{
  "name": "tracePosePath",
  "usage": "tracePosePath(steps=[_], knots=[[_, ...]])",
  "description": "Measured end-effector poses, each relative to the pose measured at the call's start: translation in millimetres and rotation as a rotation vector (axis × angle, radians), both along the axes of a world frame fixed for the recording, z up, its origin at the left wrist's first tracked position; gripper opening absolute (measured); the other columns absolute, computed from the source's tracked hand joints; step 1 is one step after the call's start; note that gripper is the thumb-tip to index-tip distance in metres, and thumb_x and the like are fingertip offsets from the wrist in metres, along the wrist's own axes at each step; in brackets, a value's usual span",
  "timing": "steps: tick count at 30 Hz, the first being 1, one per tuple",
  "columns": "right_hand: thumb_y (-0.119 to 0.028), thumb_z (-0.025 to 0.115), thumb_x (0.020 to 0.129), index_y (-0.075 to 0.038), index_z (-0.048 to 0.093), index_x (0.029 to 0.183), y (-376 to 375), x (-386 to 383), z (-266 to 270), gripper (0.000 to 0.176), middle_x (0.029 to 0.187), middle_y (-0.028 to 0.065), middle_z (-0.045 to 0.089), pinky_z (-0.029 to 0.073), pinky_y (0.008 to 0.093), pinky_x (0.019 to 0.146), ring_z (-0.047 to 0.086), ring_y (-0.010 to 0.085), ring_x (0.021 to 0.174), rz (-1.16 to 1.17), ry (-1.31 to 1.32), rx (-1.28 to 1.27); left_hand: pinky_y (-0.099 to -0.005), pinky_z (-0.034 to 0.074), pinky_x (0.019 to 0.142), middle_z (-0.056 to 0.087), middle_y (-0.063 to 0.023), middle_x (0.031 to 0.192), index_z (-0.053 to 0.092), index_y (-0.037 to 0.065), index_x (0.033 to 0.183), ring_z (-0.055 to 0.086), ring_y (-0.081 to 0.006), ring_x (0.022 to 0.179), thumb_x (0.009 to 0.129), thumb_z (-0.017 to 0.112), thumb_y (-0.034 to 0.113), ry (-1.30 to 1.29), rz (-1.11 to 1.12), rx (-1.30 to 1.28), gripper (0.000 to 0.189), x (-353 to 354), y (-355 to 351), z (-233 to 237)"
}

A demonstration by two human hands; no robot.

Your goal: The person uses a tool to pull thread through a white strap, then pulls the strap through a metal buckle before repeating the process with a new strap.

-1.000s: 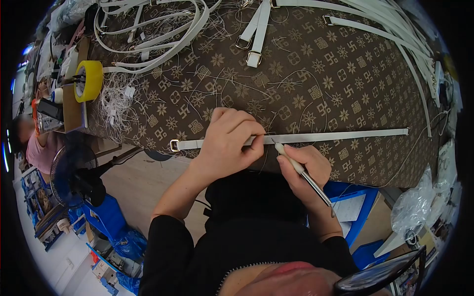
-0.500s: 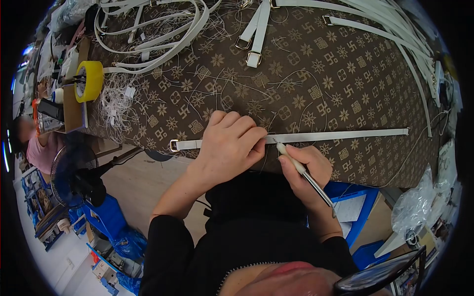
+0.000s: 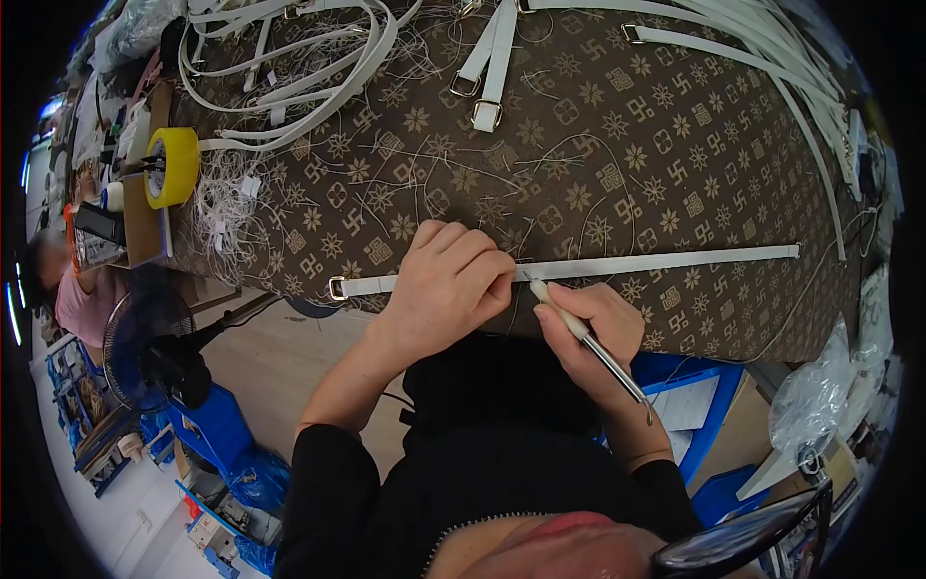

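Observation:
A narrow white strap point(image 3: 666, 262) lies across the near part of the brown patterned cloth, with a metal buckle point(image 3: 337, 288) at its left end. My left hand point(image 3: 444, 285) is closed over the strap left of its middle, fingers curled and hiding that stretch. In my right hand point(image 3: 603, 328) is a pen-shaped tool point(image 3: 610, 361) with a pale grip and a silver shaft ending in a small hook. Its front end meets the strap just right of my left fingers; the fine tip is too small to make out.
Coiled white straps point(image 3: 357, 87) and tangled thread point(image 3: 227, 207) lie at the left, near a yellow tape roll point(image 3: 173, 168). More straps point(image 3: 772, 68) are heaped at the far right. A fan point(image 3: 145, 352) stands beyond the table's left edge, close to another person in pink.
The whole view has shifted slightly. Both hands stay at the same part of the strap, and the tool's front end remains there with barely any movement.

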State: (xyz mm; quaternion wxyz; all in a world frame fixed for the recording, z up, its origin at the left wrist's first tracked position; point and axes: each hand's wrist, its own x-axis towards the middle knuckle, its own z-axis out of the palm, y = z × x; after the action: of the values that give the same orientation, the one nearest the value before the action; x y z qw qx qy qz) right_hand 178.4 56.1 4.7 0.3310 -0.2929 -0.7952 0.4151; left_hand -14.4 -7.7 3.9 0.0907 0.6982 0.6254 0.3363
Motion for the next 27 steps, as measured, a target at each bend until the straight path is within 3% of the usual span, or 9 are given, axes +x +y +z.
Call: tracePosePath(steps=[8, 10, 27], knots=[[-0.001, 0.082, 0.07, -0.001, 0.071, 0.096, 0.2, -2.9, 0.8, 0.028, 0.078, 0.0093, 0.07, 0.05, 0.0292, 0.055, 0.066, 0.0216, 0.062, -0.014, -0.002, 0.006, -0.0345, 0.039, 0.065, 0.058, -0.002, 0.077, 0.062, 0.011, 0.083, 0.056, -0.0221, 0.069, 0.064, 0.072, -0.002, -0.052, 0.007, -0.008, 0.025, -0.2, 1.3, -1.6], [-0.001, 0.082, 0.071, -0.001, 0.071, 0.095, 0.2, -3.5, 1.0, 0.027, 0.077, 0.0094, 0.07, 0.05, 0.0292, 0.055, 0.065, 0.0217, 0.062, -0.015, -0.003, 0.008, -0.0343, 0.042, 0.071, 0.055, -0.0025, 0.079, 0.059, 0.01, 0.085, 0.056, -0.0209, 0.072, 0.066, 0.072, -0.001, -0.027, -0.006, -0.012, 0.025, -0.2, 1.3, -0.7], [-0.002, 0.082, 0.072, -0.001, 0.072, 0.098, 0.3, -4.6, 0.8, 0.027, 0.077, 0.0094, 0.07, 0.049, 0.0292, 0.056, 0.066, 0.0217, 0.062, 0.011, -0.016, 0.015, -0.0347, 0.042, 0.072, 0.056, -0.0027, 0.08, 0.06, 0.01, 0.086, 0.056, -0.0209, 0.073, 0.066, 0.073, -0.001, -0.051, -0.009, -0.012, 0.026, -1.2, -0.2, -2.5]])
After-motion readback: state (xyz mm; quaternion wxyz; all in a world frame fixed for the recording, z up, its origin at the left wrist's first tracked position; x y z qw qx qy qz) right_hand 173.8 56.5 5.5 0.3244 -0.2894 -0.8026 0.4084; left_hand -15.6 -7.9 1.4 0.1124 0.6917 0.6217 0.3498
